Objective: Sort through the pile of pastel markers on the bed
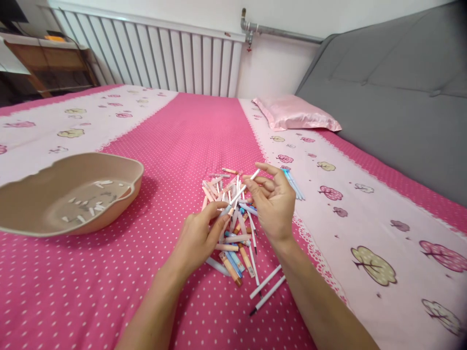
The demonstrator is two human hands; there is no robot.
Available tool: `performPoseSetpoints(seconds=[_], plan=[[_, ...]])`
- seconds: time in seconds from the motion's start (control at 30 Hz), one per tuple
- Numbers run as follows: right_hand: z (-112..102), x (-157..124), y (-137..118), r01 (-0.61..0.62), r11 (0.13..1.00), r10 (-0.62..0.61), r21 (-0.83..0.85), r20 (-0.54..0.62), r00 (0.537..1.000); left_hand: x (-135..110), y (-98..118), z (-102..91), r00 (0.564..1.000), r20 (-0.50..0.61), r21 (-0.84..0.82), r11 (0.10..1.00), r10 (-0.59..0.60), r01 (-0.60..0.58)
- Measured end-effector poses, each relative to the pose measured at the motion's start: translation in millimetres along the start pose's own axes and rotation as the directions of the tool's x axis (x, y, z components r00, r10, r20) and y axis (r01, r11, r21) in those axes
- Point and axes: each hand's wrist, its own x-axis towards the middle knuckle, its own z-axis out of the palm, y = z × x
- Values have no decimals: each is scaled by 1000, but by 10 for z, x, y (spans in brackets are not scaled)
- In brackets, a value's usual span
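Observation:
My right hand [275, 209] pinches a slim white pen refill [248, 185] between thumb and fingers, its upper end pointing up and right. My left hand [199, 234] is closed around a pale pen barrel [226, 210] at the refill's lower end; whether the refill is inside it, I cannot tell. Beneath both hands spreads a pile of pen parts [237, 238] in pink, white, blue and orange. Two white refills [268, 295] lie by my right forearm. Several light-blue pens [293, 184] sit together just beyond my right hand.
A beige basin [120, 204] with small white bits inside stands at the left on the pink dotted bedspread [204, 121]. A pink pillow [295, 113] lies at the back right against a grey headboard [394, 87]. Behind the bed are a white radiator [156, 53] and a pipe [284, 33].

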Motion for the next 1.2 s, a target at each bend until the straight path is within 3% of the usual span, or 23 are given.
performPoseSetpoints(seconds=[0.63,0.97,1.2], plan=[[22,37,-5,-25,995,21,97,35,999,63,-75,-1,999,-51,-108,994,-3,-3],[10,40,-15,-44,999,44,-4,57,997,59,-51,-8,999,-11,-212,976,-42,39],[17,23,-8,-56,996,51,72,64,997,46,-10,2,999,21,-312,949,-45,49]])
